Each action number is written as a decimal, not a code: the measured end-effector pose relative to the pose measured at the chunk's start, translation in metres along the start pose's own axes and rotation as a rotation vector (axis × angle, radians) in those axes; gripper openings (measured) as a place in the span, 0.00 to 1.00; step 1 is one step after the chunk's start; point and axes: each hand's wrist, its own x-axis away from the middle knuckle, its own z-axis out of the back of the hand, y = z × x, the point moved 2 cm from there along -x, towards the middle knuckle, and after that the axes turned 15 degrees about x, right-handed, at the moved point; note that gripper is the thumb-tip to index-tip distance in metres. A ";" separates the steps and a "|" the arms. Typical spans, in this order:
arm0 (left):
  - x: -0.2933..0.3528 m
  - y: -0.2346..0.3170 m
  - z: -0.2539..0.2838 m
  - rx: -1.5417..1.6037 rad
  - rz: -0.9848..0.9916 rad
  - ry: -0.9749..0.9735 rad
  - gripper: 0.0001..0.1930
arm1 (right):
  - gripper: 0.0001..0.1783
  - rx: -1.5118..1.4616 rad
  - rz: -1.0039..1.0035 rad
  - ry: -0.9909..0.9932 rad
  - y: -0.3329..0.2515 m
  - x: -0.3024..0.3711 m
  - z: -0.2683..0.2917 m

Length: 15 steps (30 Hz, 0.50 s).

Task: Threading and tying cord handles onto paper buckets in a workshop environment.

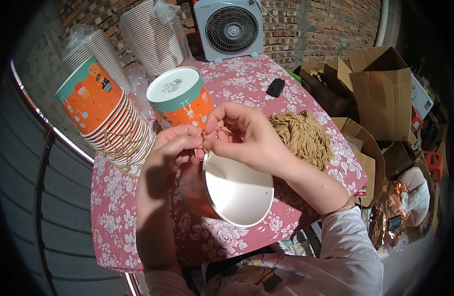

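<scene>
A paper bucket point(239, 195), white inside and orange outside, lies tilted on its side, its mouth facing me and to the right. A small dark hole shows in its wall near the rim. At the bucket's upper rim, my left hand point(170, 148) pinches a thin tan cord point(204, 139) between thumb and fingers. My right hand point(246, 133) is closed on the same cord, its thumb and index finger close to the left fingertips. The fingers partly hide the cord and how it meets the rim.
A tan cord bundle point(306, 140) lies right of the hands. Behind them stands an upside-down bucket point(175, 91). Nested orange buckets point(96, 93) draped with cords lean at left, near wrapped white stacks point(153, 37). A fan point(232, 29), black object point(275, 88) and cardboard boxes point(382, 103) surround.
</scene>
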 end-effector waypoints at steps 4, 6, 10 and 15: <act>0.006 -0.003 -0.016 0.014 -0.058 0.118 0.09 | 0.09 0.120 0.031 0.062 -0.007 0.007 -0.002; 0.008 -0.002 -0.016 0.030 -0.092 0.183 0.10 | 0.10 0.178 0.032 0.056 -0.013 0.010 -0.002; 0.007 0.002 -0.007 -0.007 -0.027 0.132 0.11 | 0.10 0.237 0.072 0.118 -0.010 0.010 -0.005; 0.007 0.003 -0.005 -0.017 0.000 0.078 0.11 | 0.13 0.180 0.146 0.196 -0.006 0.008 -0.006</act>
